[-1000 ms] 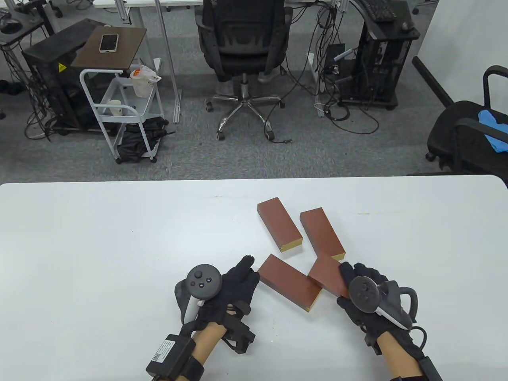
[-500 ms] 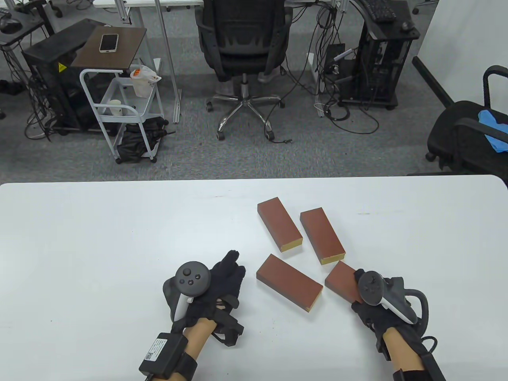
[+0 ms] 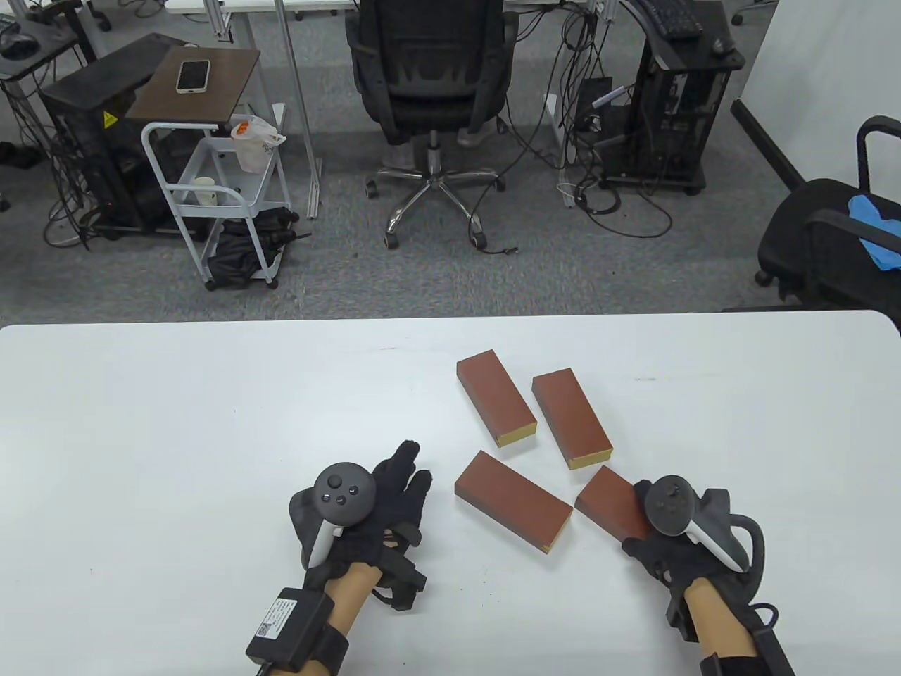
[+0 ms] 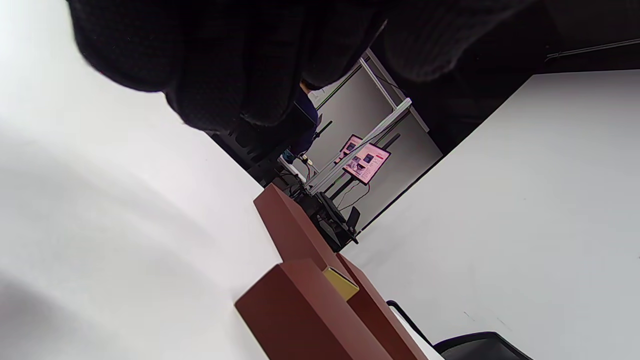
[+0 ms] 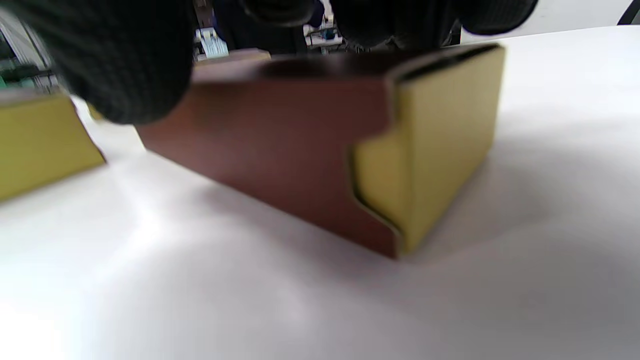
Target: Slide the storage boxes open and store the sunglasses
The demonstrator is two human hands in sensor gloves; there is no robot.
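a gloved right hand (image 3: 662, 535) grips the nearest of four brown storage boxes (image 3: 611, 501) at the front right of a white table (image 3: 211, 422), fingers over its lid and thumb down the side facing the wrist camera, so the box looks clamped rather than merely touched. the right wrist view shows the sleeve closed, its yellow inner tray (image 5: 440, 150) flush at the end, a thumb notch cut into the brown wall. the left hand (image 3: 380, 503) lies apart to the left, fingers straight and loosely together, holding nothing, close to the second box (image 3: 512, 500) but not in contact. two more boxes (image 3: 496, 398) (image 3: 571, 419) lie side by side farther back, yellow ends toward the person. no sunglasses show in any view (whether any sit inside a box cannot be told).

the task looks barely begun: no box is open. the likely snag is the slide itself. with one hand squeezing the sleeve from above and the side, pressure on the thin card could pinch the tray and jam it, or the whole box could skate across the smooth table instead of opening. the held box lies near the second box and the rear right one, so a tray pushed out toward them could bump a neighbour. the free hand would probably need to take the yellow end.
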